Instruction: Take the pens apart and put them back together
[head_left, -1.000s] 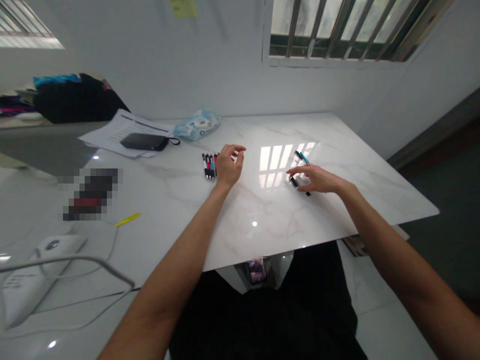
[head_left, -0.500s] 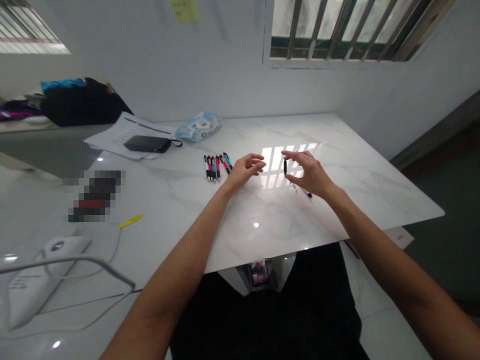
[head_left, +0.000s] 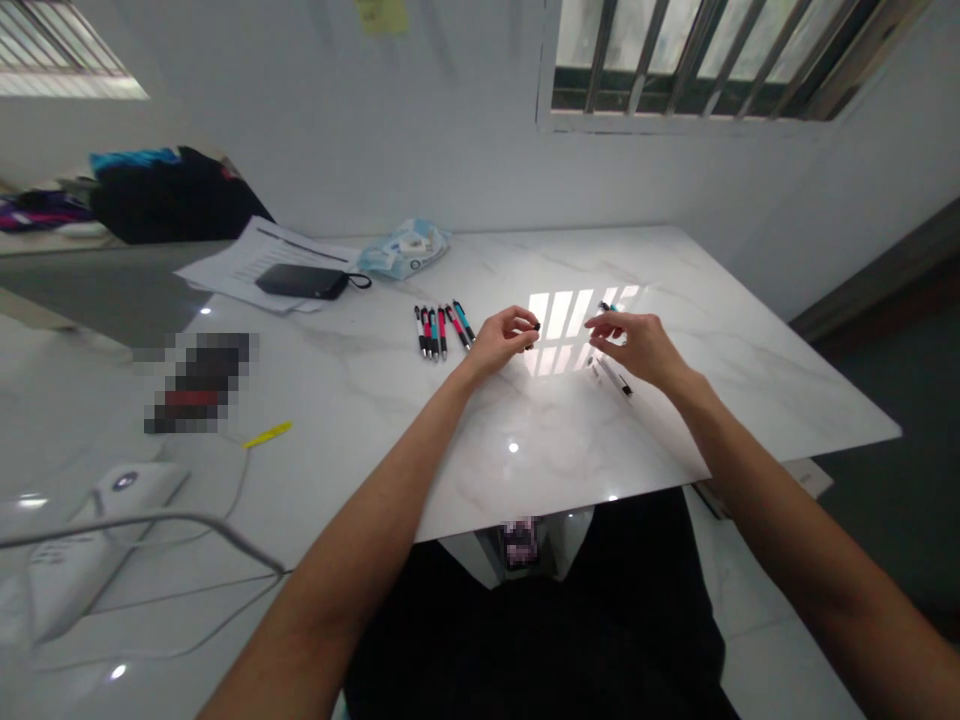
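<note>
My left hand (head_left: 506,340) is closed, with a small black piece (head_left: 536,327) between its fingertips, perhaps a pen grip. Most of that piece is hidden by the fingers. To the right, my right hand (head_left: 628,343) hovers over the table with thumb and fingers slightly apart and nothing visible between them. Below it lies a white and black pen part (head_left: 616,378). Just behind its fingers, something black and teal (head_left: 609,307) shows in part. Left of my left hand, several pens (head_left: 433,333) in red, teal and white lie in a row.
A white marbled table (head_left: 480,450) spans the view. At the back are papers (head_left: 247,255), a black case with a strap (head_left: 304,281) and a blue wipes pack (head_left: 405,250). On the left lie a yellow strip (head_left: 268,435), a white power strip (head_left: 112,540) and a grey cable (head_left: 187,517).
The small black piece was upright between my right thumb and finger; now a black piece is in my left fingertips. My right hand has moved slightly right, its fingers nearer together.
</note>
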